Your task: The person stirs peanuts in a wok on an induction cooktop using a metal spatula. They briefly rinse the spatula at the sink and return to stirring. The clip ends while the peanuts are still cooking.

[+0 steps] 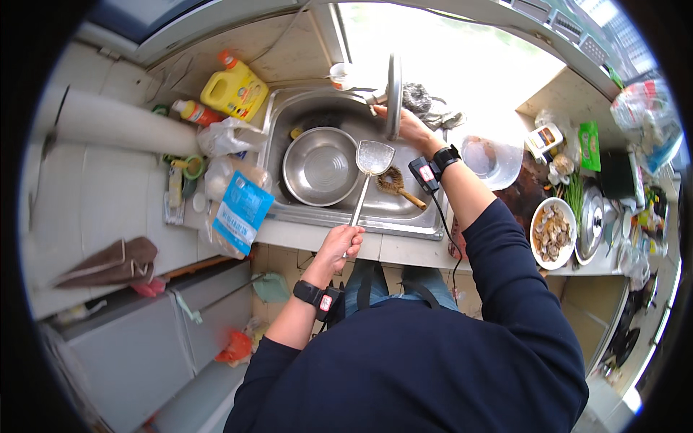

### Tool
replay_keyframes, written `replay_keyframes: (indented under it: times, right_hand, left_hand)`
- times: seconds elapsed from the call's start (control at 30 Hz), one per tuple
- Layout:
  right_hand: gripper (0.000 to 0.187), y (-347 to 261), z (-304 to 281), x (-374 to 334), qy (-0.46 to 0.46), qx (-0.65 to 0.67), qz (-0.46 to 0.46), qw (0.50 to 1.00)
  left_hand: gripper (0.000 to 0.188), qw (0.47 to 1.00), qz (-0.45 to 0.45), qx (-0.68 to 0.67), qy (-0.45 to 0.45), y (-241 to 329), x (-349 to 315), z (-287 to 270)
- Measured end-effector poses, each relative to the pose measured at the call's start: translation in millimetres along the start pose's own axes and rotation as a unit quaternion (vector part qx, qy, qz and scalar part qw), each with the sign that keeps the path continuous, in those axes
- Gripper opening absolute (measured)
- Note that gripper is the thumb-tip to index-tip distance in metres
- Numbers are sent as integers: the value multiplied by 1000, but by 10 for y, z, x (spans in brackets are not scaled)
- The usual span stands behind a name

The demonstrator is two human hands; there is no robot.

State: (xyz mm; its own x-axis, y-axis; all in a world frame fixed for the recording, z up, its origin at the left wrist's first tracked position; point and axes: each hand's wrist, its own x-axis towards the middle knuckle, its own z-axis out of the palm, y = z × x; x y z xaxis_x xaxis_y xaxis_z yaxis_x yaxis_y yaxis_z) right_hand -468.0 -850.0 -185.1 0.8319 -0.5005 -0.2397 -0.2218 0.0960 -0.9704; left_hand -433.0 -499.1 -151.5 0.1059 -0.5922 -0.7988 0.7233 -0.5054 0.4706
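Observation:
My left hand (pixel 341 244) is closed round the long handle of a metal wok spatula (pixel 375 157). Its flat blade points away from me over the sink (pixel 404 220), beside a steel basin (pixel 322 167) that stands in the left part of the sink. At the back, my right hand (pixel 411 126) reaches behind the curved spout of the faucet (pixel 394 86), fingertips at its handle; the spout hides part of the fingers. Right of the spatula blade lies a round brown-bristled pot brush (pixel 393 182) with a wooden handle.
Left of the sink are a yellow jug (pixel 235 91), an orange bottle (pixel 196 112) and a blue-and-white bag (pixel 244 202). On the right are a clear plastic tub (pixel 491 160), a bowl of clams (pixel 554 232), green onions (pixel 574 195) and a pot lid (pixel 591 225). Dark scrubbing cloths (pixel 426 105) sit behind the faucet.

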Motion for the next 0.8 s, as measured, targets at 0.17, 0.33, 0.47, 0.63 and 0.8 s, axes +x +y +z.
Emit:
replay_keyframes:
  times: [0.17,0.33,0.47,0.63,0.8]
  right_hand:
    - [48,-78,-110,-66,-102,85,13,991]
    - [51,-191,-83,-29,-68,61,26,995]
    - [50,-123,-56,-34,-90,30,-5,996]
    - [40,433,-123,-471,160,-83,-46,983]
    - [22,1303,245,-1309,-7,-625,131,769]
  left_hand:
    - [17,998,-31,43,-40,177,239,-15]
    - [16,997,-62,38,-36,205,320,50]
    - [16,996,-59,48,-45,216,328,86]
    - [19,996,-68,30,-40,215,296,36]
    - [18,996,-84,4,-39,134,308,-61]
